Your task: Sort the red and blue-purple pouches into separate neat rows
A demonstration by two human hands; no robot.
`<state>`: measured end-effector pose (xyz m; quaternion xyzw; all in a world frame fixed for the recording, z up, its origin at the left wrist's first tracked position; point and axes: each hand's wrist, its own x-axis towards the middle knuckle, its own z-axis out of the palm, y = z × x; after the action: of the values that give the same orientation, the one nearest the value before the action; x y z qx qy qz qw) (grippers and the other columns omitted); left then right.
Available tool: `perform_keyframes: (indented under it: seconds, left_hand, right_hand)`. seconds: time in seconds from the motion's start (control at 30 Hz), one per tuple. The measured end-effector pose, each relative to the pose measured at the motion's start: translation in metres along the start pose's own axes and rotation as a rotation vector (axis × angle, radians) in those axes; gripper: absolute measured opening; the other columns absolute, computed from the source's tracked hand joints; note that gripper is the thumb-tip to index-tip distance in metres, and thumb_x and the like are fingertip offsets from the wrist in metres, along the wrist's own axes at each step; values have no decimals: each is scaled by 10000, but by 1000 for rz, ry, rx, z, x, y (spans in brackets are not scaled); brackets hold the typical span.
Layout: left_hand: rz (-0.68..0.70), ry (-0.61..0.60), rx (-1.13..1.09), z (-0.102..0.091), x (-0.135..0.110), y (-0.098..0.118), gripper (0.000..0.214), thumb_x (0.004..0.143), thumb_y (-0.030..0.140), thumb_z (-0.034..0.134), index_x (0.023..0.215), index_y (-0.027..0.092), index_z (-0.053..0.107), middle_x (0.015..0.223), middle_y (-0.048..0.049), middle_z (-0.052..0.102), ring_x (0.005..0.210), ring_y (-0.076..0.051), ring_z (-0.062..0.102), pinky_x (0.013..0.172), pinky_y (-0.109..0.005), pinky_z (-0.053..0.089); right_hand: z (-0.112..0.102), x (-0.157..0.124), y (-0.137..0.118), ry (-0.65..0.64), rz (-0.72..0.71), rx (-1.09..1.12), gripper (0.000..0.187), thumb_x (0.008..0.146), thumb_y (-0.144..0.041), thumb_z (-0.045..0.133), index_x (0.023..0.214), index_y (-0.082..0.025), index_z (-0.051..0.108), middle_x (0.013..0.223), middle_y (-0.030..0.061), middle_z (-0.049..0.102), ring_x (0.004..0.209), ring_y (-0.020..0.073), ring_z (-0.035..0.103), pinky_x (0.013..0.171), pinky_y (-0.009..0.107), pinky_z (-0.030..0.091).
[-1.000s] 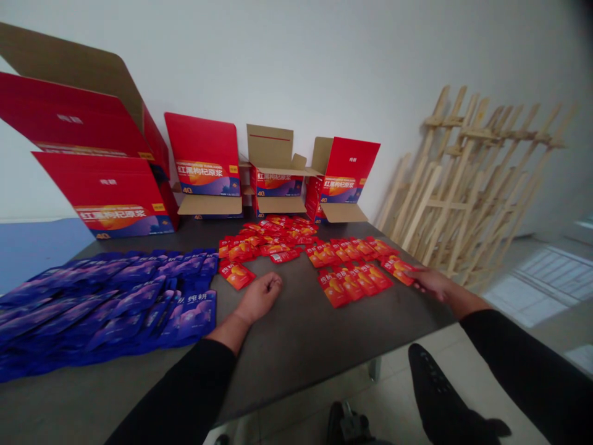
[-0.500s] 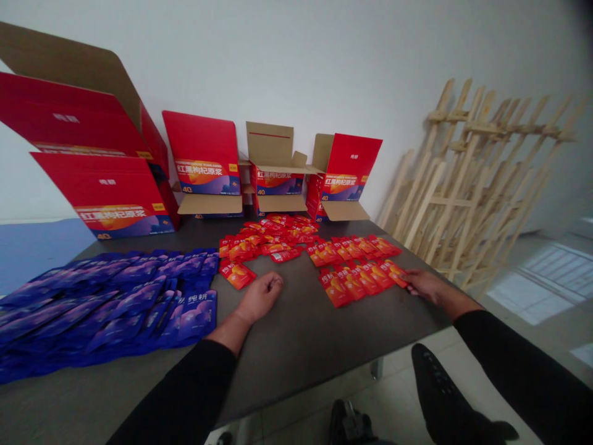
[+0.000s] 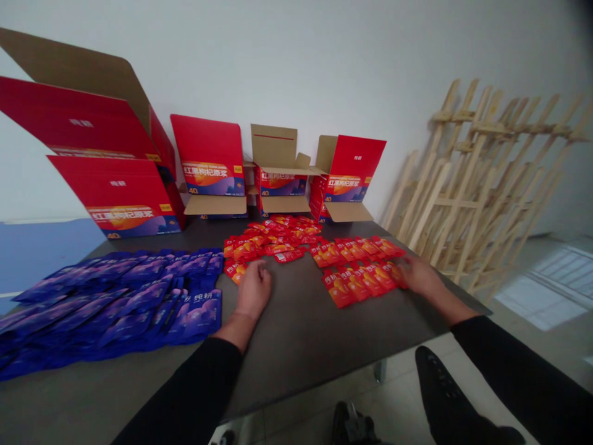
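Observation:
My left hand (image 3: 254, 289) is curled closed over the dark table, and nothing shows in its fingers. Just behind it lies a single red pouch (image 3: 235, 269), partly covered by the hand. On the right, my right hand (image 3: 420, 275) has its fingers at the right end of the front row of red pouches (image 3: 356, 281), closed on the last pouch (image 3: 401, 275); its fingertips are somewhat blurred. A second row of red pouches (image 3: 354, 249) lies behind that row, overlapping in the same way. A loose heap of red pouches (image 3: 278, 235) sits at the back middle.
Many blue-purple pouches (image 3: 115, 296) lie in overlapping rows on the left of the table (image 3: 296, 346). Open red cartons stand along the back, including a large one (image 3: 130, 204) and a smaller one (image 3: 215, 170). Wooden easels (image 3: 458, 198) lean against the wall at right.
My left hand has moved left and slightly nearer, now covering part of the single red pouch. The right hand stays at the row's end, its fingers a little further over the last pouch.

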<state>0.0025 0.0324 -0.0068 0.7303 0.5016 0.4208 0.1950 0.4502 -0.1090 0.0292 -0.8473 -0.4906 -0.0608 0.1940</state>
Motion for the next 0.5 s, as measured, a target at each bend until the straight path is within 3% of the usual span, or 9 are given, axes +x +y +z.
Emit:
perform_keyframes:
  seconds: [0.1,0.23,0.37,0.5]
  left_hand:
    - [-54,190,246,-3,1,-1,494,820,173,555,1308,93,561,1248,-207,599,1242,-346,541,1058,-494,414]
    - [-106,130,355,-2,-1,-3,659,814,228,622,1432,66,459,1494,-272,435,1441,-408,358,1163,-567,283]
    - [-147,-8,402,-1,2,-8,717,844,304,643,1461,24,410,1532,-313,392,1458,-430,346,1162,-560,300]
    - [-122,-22,437,-1,4,-12,696,855,287,622,1431,-38,405,1388,-329,524,1349,-410,487,1116,-513,378]
  right_hand:
    - [4,-21,-65,1,-246,76,344,932,-237,561,1237,-114,660,1240,178,631,1153,257,617,1053,354,451]
    - [27,-51,-155,-175,-490,237,316,940,-231,571,1237,-159,652,1222,135,628,1082,217,631,977,338,483]
    - [59,-60,-229,-233,-536,383,304,939,-229,597,1230,-157,648,1233,128,634,1038,189,643,966,339,487]
    - [95,-57,-292,-313,-494,527,235,974,-222,565,1162,-150,686,1168,123,707,1078,199,663,968,312,493]
